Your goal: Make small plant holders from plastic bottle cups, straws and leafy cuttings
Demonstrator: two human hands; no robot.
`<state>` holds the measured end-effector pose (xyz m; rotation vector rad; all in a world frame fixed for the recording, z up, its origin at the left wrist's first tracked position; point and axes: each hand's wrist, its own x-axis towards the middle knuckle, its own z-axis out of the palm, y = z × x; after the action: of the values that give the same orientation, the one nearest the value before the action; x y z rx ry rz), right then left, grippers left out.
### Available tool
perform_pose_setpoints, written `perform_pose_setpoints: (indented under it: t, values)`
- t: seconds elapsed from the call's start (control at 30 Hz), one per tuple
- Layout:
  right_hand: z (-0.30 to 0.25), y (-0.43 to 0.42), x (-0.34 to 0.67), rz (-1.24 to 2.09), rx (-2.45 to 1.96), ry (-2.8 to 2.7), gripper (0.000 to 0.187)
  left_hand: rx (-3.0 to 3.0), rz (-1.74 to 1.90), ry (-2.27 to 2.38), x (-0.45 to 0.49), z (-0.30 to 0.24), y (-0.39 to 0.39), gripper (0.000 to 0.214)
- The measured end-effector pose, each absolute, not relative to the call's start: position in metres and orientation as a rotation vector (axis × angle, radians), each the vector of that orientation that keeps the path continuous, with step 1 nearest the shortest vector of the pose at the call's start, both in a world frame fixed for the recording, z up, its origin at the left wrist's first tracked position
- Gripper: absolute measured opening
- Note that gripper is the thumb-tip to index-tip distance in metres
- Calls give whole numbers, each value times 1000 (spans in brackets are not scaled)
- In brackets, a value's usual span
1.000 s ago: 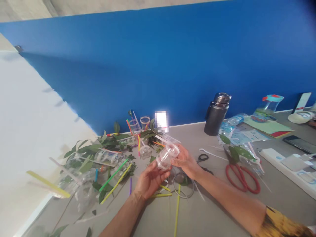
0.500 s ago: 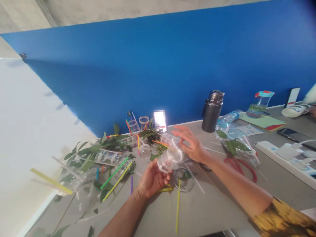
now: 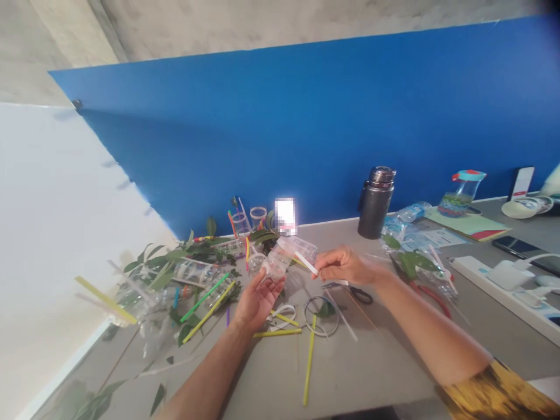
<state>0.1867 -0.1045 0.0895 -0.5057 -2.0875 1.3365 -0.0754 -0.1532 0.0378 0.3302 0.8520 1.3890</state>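
Note:
My left hand (image 3: 255, 299) holds a clear cut plastic bottle piece (image 3: 279, 261) from below, raised above the grey table (image 3: 359, 361). My right hand (image 3: 345, 265) pinches a short white strip (image 3: 305, 263) whose far end reaches the bottle piece. Below the hands lie a clear plastic ring (image 3: 321, 315), yellow straws (image 3: 308, 360) and a white strip. Small black-handled scissors (image 3: 359, 293) lie just under my right wrist.
A heap of leafy twigs, cut bottles and coloured straws (image 3: 188, 280) fills the left of the table. A dark flask (image 3: 375, 202) stands by the blue wall. Red scissors (image 3: 431, 291), a water bottle, papers, a jug (image 3: 459, 195), a power strip (image 3: 503, 286) and a phone lie to the right.
My right hand went from open above the bottle piece to pinching a white strip beside it. My left hand lifted the piece slightly up and left. The view shifted a little.

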Motion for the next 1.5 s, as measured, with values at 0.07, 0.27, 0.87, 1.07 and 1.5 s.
perform_pose_setpoints:
  t: [0.07,0.27,0.87,1.07,1.5]
  values:
    - [95,-109,190,1454,-397,-2033,36,355,1400,862,-74,37,-153,15]
    - [106,-128,193,1633,-157,-2037,30,343,1426,853,-76,36,-151,17]
    - [108,-109,192,777,-1290,-2150,49,373,1370,664,-84,48,-152,43]
    - [69,-108,171,643,-1427,-2415,16,330,1412,646,-80,69,-151,58]
    - [55,-104,184,228,-1493,-2761,20,404,1455,600,-73,72,-125,48]
